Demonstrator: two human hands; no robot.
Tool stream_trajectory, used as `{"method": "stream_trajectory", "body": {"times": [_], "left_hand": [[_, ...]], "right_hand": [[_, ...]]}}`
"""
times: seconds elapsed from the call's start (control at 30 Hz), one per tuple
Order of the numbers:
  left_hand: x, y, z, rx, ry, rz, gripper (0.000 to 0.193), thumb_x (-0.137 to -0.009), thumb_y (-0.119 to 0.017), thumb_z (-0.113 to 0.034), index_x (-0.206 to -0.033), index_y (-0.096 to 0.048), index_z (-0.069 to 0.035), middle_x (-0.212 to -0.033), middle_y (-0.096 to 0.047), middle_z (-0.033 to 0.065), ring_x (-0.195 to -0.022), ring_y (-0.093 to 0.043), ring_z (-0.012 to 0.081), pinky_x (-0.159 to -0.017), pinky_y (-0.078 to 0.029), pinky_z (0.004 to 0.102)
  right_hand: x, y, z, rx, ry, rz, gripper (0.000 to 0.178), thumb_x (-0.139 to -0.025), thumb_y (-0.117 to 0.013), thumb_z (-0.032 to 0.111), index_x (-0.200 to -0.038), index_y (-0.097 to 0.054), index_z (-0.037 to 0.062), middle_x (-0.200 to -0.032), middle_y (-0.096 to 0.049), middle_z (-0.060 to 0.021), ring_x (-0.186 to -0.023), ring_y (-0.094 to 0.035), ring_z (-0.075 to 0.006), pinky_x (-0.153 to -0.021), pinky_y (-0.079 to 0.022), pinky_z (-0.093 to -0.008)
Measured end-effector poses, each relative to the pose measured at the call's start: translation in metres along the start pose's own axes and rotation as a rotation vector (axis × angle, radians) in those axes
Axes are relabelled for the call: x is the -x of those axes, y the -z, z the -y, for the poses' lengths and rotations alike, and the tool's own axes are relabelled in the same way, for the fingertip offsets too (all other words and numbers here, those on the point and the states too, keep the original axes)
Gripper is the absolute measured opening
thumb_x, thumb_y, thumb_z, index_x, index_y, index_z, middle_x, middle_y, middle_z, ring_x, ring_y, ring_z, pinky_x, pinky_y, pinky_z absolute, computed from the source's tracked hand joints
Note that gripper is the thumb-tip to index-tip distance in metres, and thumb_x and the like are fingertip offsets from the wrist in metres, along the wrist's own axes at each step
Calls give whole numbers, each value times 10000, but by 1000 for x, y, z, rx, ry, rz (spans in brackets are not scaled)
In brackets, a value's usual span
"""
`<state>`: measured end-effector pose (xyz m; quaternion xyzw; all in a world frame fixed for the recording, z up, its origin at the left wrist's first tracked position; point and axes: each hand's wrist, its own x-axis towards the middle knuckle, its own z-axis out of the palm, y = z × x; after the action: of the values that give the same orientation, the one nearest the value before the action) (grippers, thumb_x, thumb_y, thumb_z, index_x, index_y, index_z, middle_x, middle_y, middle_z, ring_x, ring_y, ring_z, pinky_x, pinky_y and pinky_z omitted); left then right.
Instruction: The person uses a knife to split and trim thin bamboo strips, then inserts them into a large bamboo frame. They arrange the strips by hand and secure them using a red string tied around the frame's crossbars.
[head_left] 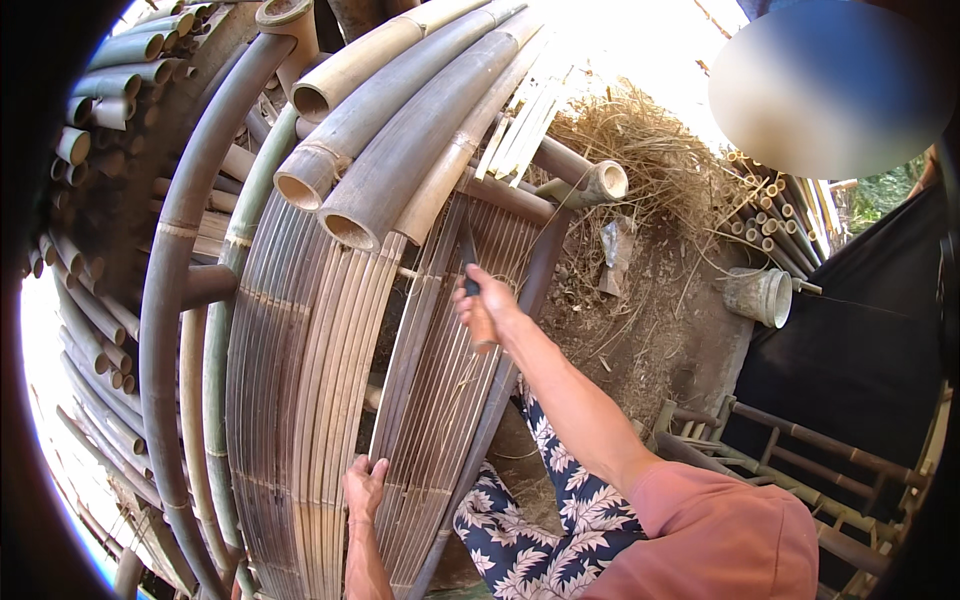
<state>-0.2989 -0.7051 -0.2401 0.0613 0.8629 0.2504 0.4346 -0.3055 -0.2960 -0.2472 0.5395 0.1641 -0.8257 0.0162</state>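
My right hand [487,308] is closed round the brown handle of a knife [483,330]. Its dark blade [467,240] points away from me, over the far end of the slatted bamboo seat [270,380]. Near the front of that seat, my left hand [364,487] closes on the edge of a bamboo slat [395,400], beside a long gap between the slats. Part of the grip is hidden beneath the fingers. Thin shavings [465,375] lie over the slats below the knife.
Thick bamboo poles [400,130] rest across the seat's far end, with pale split strips [525,125] beside them. Curved bamboo rails [165,300] rise at left. A straw pile [640,150], a whitish bucket [757,297] and a bamboo frame [800,445] are at right.
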Motion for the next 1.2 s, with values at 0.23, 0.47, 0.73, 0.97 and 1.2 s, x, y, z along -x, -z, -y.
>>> {"method": "stream_trajectory", "body": {"times": [0.23, 0.47, 0.73, 0.97, 1.2], "left_hand": [[6, 58, 25, 385, 102, -33, 278, -816, -783, -205, -816, -691, 58, -645, -656, 99, -577, -573, 134, -563, -464, 307], [4, 56, 7, 198, 165, -64, 401, -757, -828, -351, -848, -731, 27, -670, -654, 110, -600, -586, 178, -605, -472, 346], [-34, 3, 39, 229, 196, 70, 574, -738, -839, -405, -876, -690, 132, -733, -677, 205, -665, -649, 253, -643, -499, 376], [4, -17, -30, -241, 7, -551, 432, -870, -699, -235, -1179, -595, 49, -1043, -641, 200, -1053, -604, 344, -891, -503, 416], [7, -67, -44, -198, -198, -215, 459, -878, -655, -229, -1220, -524, 49, -1191, -558, 244, -1090, -539, 401, -963, -443, 457]], "right_hand": [[44, -5, -19, 30, 40, -22, 323, -991, -520, 412, -962, -493, 91, -710, -550, -36, -527, -503, -99, -446, -438, -276], [33, -6, -34, -61, 88, -20, 341, -985, -531, 425, -983, -483, 87, -742, -542, -44, -535, -517, -106, -460, -446, -272], [54, -12, -85, 1210, 733, -519, 474, -965, -557, 414, -1133, -526, -29, -852, -645, -181, -826, -658, -324, -737, -530, -428], [47, 36, -62, 894, 442, -354, 419, -969, -555, 457, -1049, -537, 47, -700, -572, -42, -569, -605, -153, -468, -511, -325], [81, 41, -69, -54, 198, -38, 440, -1007, -453, 475, -1091, -515, 48, -766, -561, -41, -573, -544, -122, -466, -476, -290]]}}
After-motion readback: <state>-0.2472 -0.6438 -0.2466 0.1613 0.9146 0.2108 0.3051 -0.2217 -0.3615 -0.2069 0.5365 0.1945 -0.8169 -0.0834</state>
